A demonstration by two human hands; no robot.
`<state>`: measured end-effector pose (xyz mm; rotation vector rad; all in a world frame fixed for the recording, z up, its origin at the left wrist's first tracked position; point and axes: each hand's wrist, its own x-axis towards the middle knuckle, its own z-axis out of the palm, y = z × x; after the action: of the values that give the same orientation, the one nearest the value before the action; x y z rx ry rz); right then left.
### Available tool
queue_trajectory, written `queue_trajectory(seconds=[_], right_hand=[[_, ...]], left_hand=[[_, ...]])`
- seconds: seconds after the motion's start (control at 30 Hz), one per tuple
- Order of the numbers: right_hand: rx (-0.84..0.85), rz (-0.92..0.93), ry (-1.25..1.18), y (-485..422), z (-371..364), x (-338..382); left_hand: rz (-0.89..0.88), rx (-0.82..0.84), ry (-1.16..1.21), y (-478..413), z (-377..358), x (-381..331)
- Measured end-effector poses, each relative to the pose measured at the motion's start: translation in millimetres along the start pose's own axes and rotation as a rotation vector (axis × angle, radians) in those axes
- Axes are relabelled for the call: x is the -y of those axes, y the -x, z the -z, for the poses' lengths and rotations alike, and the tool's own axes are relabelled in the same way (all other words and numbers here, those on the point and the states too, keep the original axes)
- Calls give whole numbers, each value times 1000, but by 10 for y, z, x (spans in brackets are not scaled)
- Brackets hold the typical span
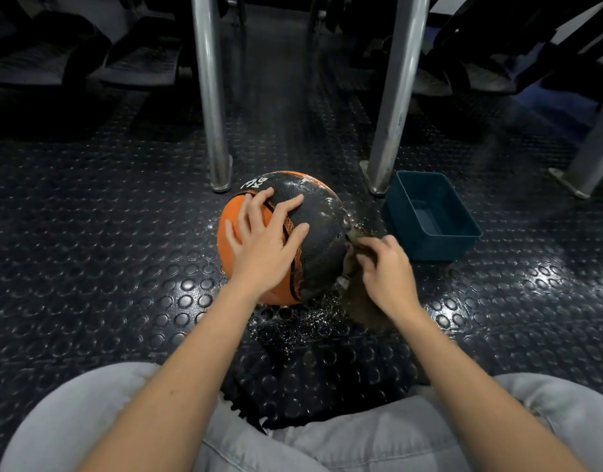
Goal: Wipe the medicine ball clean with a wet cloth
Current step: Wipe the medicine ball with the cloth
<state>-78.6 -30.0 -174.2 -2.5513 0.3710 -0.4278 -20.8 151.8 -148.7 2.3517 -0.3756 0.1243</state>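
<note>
**Medicine ball braced and wiped on the studded floor**

The orange-and-black medicine ball (320, 240) is seen resting on the black studded rubber floor (106, 267), just ahead of the seated person's knees, which are clad in grey trousers (72, 420). A white "3 KG" marking can be read near its far top edge. The left hand (262, 236) is laid over the top of the ball with its fingers straight and spread wide. Nothing is gripped, and the palm and fingertips are pressed across the seam between the orange and black panels. The right hand (387, 270) is held against the ball's right side, its fingers curled round a brown cloth (365, 311) that is blurred. The cloth is pressed to the black panel and trails down to the floor beneath the wrist. The black panel appears wet and streaked with pale residue, and water droplets (313, 321) are scattered over the floor at the ball's near and right sides. A blue plastic tub (433, 248) is set just to the right of the ball — whether it holds water cannot be told. Two metal posts (210, 97) are planted on the floor behind the ball
</note>
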Motion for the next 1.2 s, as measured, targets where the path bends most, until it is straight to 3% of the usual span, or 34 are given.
queue_trajectory(seconds=[0.07,0.13,0.23,0.37,0.5,0.53,0.67,0.8,0.87,0.97,1.03,1.13,1.2], right_hand=[[-78,-10,-35,-22,67,39],[-170,176,-168,20,99,233],[-118,392,-178,164,-34,309],[-105,299,-111,162,-119,144],[20,-114,-37,26,-45,-49],[10,-146,-40,4,-21,-71],[-164,32,-329,-38,93,294],[-124,272,-307,138,-84,319],[-95,217,-275,162,-141,140],[31,28,-15,138,-137,-70],[-27,-32,-36,78,-75,-36],[-202,187,-222,-17,13,291],[-187,327,-237,-7,-46,452]], left_hand=[[-3,-10,-22,8,-21,-10],[2,-36,-48,11,-33,2],[6,-40,-56,6,-24,27],[3,-3,-21,-8,-25,4],[-16,24,1,6,-34,-40],[-12,24,-4,7,-34,-33],[28,1,-12,13,-11,18],[51,-6,-9,-27,-3,29],[62,-12,1,-52,0,32],[77,-14,14,-55,14,33],[88,-19,36,-45,29,35],[110,-37,51,-38,33,37],[100,-38,36,-34,18,22]])
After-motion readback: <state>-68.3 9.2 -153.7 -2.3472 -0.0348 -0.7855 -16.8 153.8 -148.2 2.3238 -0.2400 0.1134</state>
